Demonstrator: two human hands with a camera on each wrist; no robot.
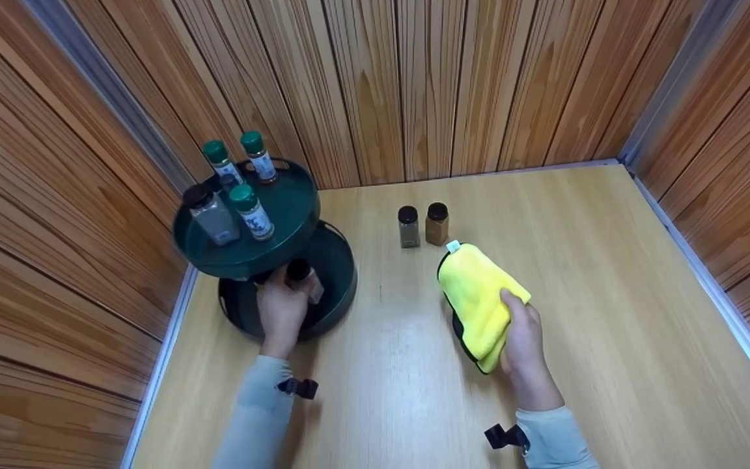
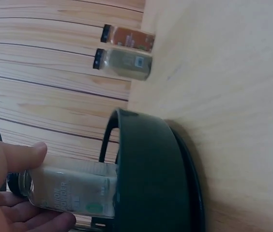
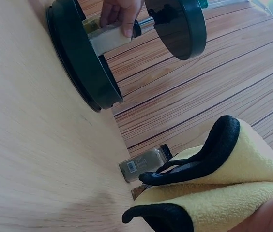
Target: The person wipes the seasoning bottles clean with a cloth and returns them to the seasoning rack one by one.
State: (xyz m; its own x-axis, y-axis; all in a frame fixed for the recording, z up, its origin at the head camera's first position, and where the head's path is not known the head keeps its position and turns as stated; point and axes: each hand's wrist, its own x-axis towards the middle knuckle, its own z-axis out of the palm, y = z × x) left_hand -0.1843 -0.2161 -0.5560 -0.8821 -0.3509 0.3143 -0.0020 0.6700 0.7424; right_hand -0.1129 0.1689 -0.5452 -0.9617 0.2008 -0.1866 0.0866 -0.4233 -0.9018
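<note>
My left hand [image 1: 280,314] reaches into the lower tray [image 1: 344,301] of a dark green two-tier rack. Its thumb and fingers grip a clear spice jar [image 2: 73,188] of pale powder near its black cap. The jar's base is down inside the tray, hidden by the tray wall in the left wrist view. Over the table, my right hand [image 1: 523,335] holds a folded yellow cloth [image 1: 482,299] with black edging and a small white tag. The cloth hangs in loose folds, its black-trimmed edges facing the right wrist camera.
On the upper tray [image 1: 293,212] stand several spice bottles, green-capped ones [image 1: 254,215] and a larger black-capped jar [image 1: 215,218]. Two black-capped jars, one greyish-green [image 1: 409,229] and one orange-brown [image 1: 437,227], stand on the table beyond the cloth. Wood-panelled walls [image 1: 427,91] enclose the table.
</note>
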